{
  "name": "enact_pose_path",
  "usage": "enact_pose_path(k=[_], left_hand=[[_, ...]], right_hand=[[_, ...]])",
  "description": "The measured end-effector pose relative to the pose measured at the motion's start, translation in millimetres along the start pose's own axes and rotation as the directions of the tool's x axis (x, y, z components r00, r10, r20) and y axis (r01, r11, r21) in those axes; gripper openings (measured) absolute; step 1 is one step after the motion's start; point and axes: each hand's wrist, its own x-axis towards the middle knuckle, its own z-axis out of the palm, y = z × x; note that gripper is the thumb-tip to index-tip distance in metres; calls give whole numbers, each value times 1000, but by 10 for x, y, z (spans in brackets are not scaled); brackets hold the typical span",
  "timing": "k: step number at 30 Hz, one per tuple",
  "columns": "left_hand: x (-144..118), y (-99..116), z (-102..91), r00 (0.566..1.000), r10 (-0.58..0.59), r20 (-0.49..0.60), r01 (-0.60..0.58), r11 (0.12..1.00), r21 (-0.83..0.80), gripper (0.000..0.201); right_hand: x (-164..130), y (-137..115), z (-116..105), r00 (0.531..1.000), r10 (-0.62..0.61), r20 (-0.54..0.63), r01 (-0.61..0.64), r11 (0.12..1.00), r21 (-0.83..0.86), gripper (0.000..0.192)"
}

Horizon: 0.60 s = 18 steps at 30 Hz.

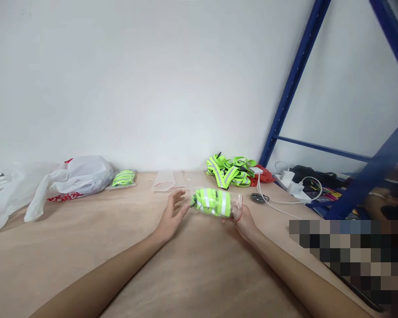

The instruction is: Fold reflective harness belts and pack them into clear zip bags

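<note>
— So, where does the folded vest in its clear bag (216, 203) lie against the two hands?

— Between them, lifted just off the wooden tabletop (86, 247). Its long axis runs across, from one hand toward the other, tipped slightly down at the end nearer the right hand (243, 223).

— And which hand has it?

— The right one. Its fingers are closed on the mouth of the bag, at the end with the red zip strip, so the packet sticks out from that hand toward the left hand (172, 216).

— Is the left hand gripping too?

— No grip shows. It is open, fingers spread and loosely curved, with the fingertips right at the packet's far end. Whether they touch the plastic or stop just short is hard to tell at this size.

— What lies beyond the hands?

— Past the left hand's fingertips, a few empty clear bags (170, 180) lie flat. Past the right hand, farther off, sits a heap of loose reflective vests (228, 172), with a white charger and cable (287, 183) to its outer side. Well out beyond the left hand is a white plastic sack (66, 179), and just beside it one packed vest (123, 178).
</note>
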Motion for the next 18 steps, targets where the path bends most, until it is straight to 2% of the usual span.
enact_pose_path(k=[3, 5, 8, 11, 16, 18], left_hand=[[23, -24, 12, 979, -111, 169, 129, 987, -96, 56], [19, -15, 25, 958, -175, 226, 198, 976, -86, 58], [14, -10, 32, 954, -238, 180, 256, 963, -82, 61], [16, -17, 28, 961, -223, 161, 237, 969, -69, 61], [13, 3, 20, 967, -178, 182, 185, 982, -24, 53], [13, 10, 14, 970, -174, 169, 180, 984, -20, 48]], right_hand=[[-48, 15, 57, 995, 84, 49, -91, 983, 162, 39], [-78, 8, 83, 986, 128, 105, -147, 970, 193, 43], [-97, -26, 83, 962, 178, 207, -216, 961, 175, 51], [-98, -49, 59, 941, 157, 301, -190, 978, 82, 56], [-113, -76, 50, 942, 135, 307, -136, 991, -20, 62], [-124, -124, 64, 929, 122, 351, -117, 993, -35, 61]])
